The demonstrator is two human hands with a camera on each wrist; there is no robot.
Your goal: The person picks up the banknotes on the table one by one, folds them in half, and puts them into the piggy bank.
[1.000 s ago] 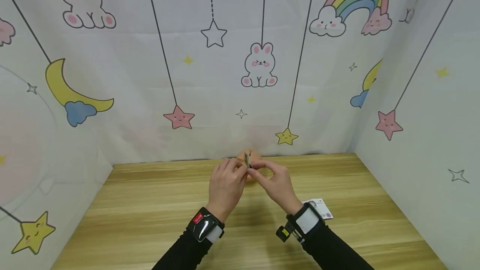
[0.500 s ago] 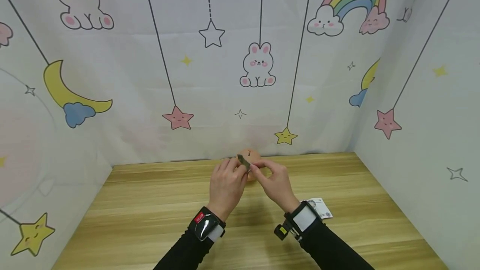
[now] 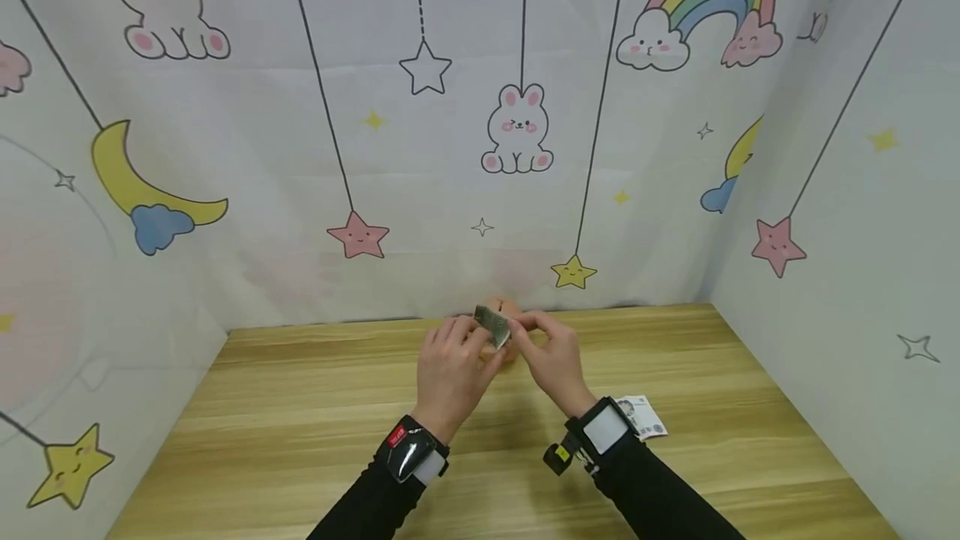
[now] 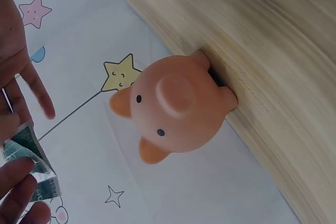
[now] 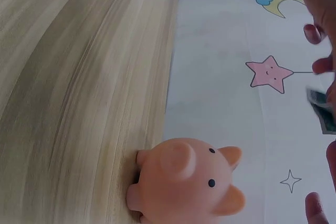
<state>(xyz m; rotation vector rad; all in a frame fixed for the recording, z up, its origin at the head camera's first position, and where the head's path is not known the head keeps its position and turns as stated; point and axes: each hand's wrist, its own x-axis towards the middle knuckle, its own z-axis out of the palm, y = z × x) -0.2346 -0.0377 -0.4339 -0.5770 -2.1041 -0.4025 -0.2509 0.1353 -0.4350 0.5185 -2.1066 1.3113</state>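
A small green folded banknote [image 3: 492, 326] is between my two hands at the back of the table. My left hand [image 3: 452, 373] pinches its near left side, and in the left wrist view the left fingertips [image 4: 21, 171] press on the creased note. My right hand [image 3: 555, 361] pinches the note's right edge between thumb and forefinger. Just behind and below the hands stands an orange piggy bank [image 4: 178, 103], upright, its snout toward me. In the head view the hands cover most of it, though its top with a dark slot shows.
A pale banknote with a printed portrait [image 3: 642, 417] lies on the wooden table [image 3: 300, 440], partly behind my right wrist. A white cloth [image 3: 420, 273] with cartoon prints rises along the table's back edge and both sides.
The green banknote has turned from nearly edge-on to showing a wider face, slanting to the left. My right fingers have shifted slightly right; the left hand has barely moved.
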